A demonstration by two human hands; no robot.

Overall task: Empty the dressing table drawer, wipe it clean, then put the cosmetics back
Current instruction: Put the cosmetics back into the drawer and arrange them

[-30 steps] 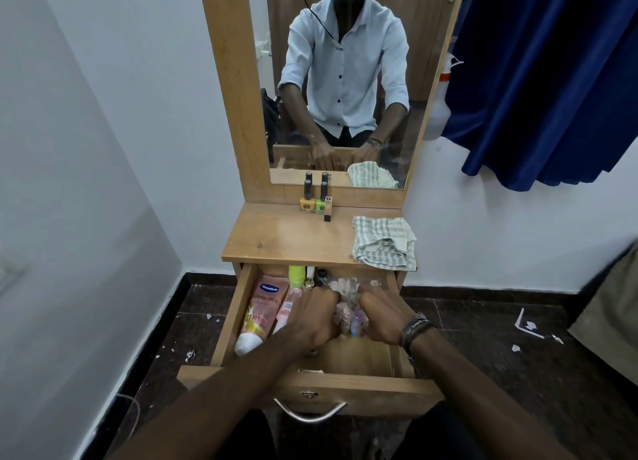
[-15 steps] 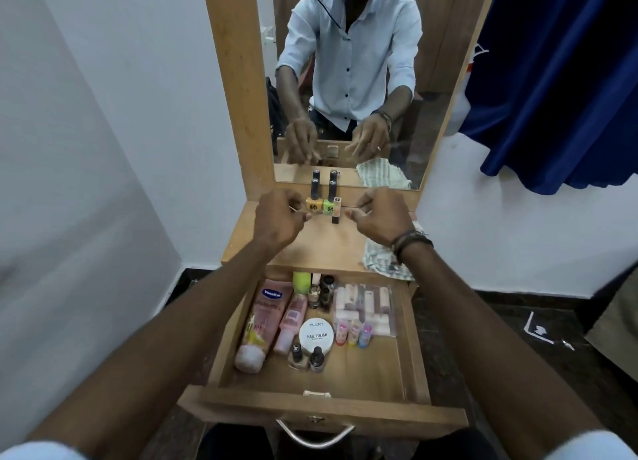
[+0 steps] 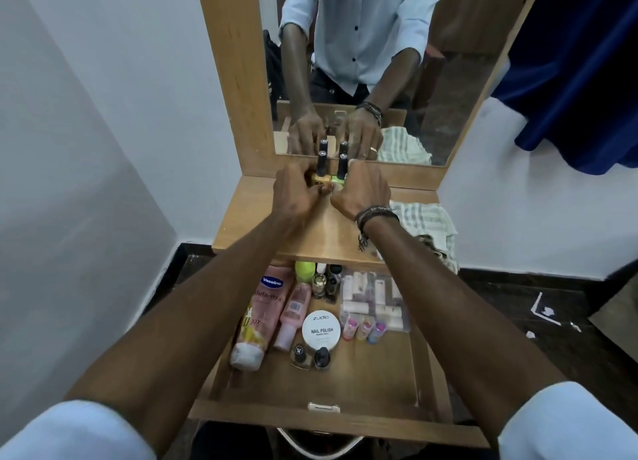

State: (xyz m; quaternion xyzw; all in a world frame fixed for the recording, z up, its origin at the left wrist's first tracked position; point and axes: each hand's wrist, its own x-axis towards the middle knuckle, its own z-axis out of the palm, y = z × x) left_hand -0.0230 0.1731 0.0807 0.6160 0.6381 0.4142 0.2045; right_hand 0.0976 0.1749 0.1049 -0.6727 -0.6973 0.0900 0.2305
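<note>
The drawer [image 3: 345, 387] is pulled out and holds a Vaseline tube [image 3: 262, 314], a pink bottle [image 3: 293, 314], a round nail polish remover tub [image 3: 321, 330], two small dark-capped bottles [image 3: 310, 356], three tiny coloured bottles [image 3: 364, 326] and a clear pouch of small tubes [image 3: 373, 294]. Both hands are up on the tabletop [image 3: 310, 238], by the mirror. My left hand [image 3: 293, 193] curls its fingers at the base of the yellow nail polish bottle [image 3: 321, 166]. At the base of the green nail polish bottle [image 3: 341, 169], my right hand [image 3: 360, 193] does the same.
A striped cloth [image 3: 424, 221] lies on the right of the tabletop. The mirror [image 3: 362, 62] stands directly behind the two bottles. White walls close in on the left and right, a blue curtain [image 3: 580, 79] hangs at the right, and paper scraps lie on the dark floor [image 3: 538, 307].
Both hands rose out of the drawer with fingers closed, moved forward over the tabletop, and now rest at the two bottles by the mirror. The drawer's contents are uncovered.
</note>
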